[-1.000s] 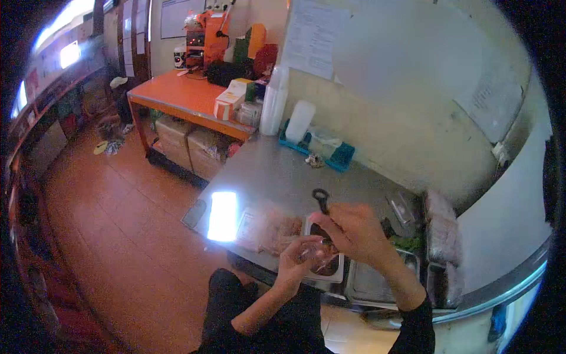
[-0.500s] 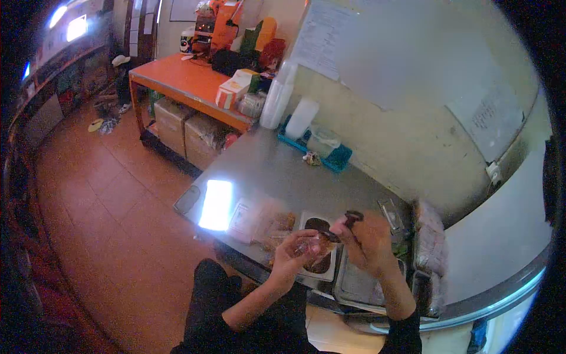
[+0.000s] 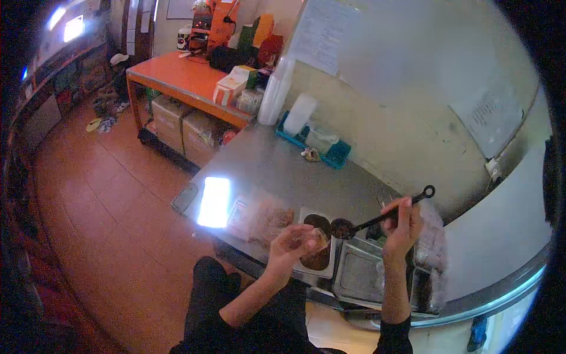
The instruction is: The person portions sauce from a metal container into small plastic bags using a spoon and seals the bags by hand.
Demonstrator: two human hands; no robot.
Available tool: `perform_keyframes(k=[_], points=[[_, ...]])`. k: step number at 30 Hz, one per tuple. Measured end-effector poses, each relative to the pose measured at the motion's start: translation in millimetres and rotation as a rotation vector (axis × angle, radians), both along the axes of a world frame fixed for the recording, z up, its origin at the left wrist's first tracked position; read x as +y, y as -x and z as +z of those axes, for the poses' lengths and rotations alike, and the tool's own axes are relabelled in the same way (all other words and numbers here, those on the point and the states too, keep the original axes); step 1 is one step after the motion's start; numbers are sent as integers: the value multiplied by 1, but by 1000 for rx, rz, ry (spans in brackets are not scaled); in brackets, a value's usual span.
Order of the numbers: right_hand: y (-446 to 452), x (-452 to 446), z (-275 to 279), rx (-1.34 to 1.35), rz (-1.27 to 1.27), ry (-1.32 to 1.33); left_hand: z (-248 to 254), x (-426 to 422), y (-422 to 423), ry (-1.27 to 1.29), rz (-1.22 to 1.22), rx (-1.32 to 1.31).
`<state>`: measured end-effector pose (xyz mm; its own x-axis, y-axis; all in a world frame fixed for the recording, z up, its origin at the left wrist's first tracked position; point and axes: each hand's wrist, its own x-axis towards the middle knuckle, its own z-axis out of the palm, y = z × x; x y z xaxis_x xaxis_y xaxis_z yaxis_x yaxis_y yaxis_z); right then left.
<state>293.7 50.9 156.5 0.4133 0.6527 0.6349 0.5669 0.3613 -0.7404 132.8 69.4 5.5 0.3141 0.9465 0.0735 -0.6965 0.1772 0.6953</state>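
My right hand (image 3: 403, 229) grips the handle of a black ladle (image 3: 372, 222), whose ringed end points up to the right. The ladle's round bowl holds something dark and hangs over the right edge of a pale rectangular container (image 3: 330, 266). Dark brown contents (image 3: 316, 259) show inside that container. Fingers closed, my left hand (image 3: 288, 246) pinches a small clear plastic bag (image 3: 319, 238) just left of the ladle bowl, with a gap between them. The bag's contents are hard to make out.
Wrapped packs (image 3: 259, 213) lie left of the container, near a glowing white screen (image 3: 214, 202). A metal tray (image 3: 359, 268) stands to the right, with more bagged packs (image 3: 433, 236) beyond. A teal basket (image 3: 338, 154) sits by the wall; an orange table (image 3: 177, 76) stands behind.
My right hand has moved right and turned, so the ladle now stretches sideways, its bowl away from the bag. My left hand has stayed nearly in place, still holding the bag.
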Motion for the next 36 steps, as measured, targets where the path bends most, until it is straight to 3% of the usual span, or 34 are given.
perform_keyframes(k=[3,7,9,10,12,16,18,19,21,24,30,36], points=[[-26,4,-19,160,-37,-27,-17,7,-1,-57,-2,23],[-36,-2,-55,241,-132,62,0,7,12,-16,14,47],[-31,-5,-74,258,-30,370,9,7,16,186,-39,14],[-32,-5,-82,266,-35,368,8,8,15,185,-44,21],[-30,-5,-92,271,280,711,6,11,14,216,-62,-98],[-7,-14,-92,282,214,451,10,7,14,209,-43,-178],[0,-16,-105,166,-84,7,10,5,14,202,-64,-152],[2,-22,-106,169,-90,8,12,5,13,204,-69,-147],[8,-36,-109,31,74,324,17,3,11,225,-35,-151],[23,-36,-119,156,225,478,4,7,7,222,-41,-193],[34,-34,-117,-120,132,281,2,7,2,216,-9,-87],[26,-39,-112,-60,66,305,-4,12,-1,191,3,-88]])
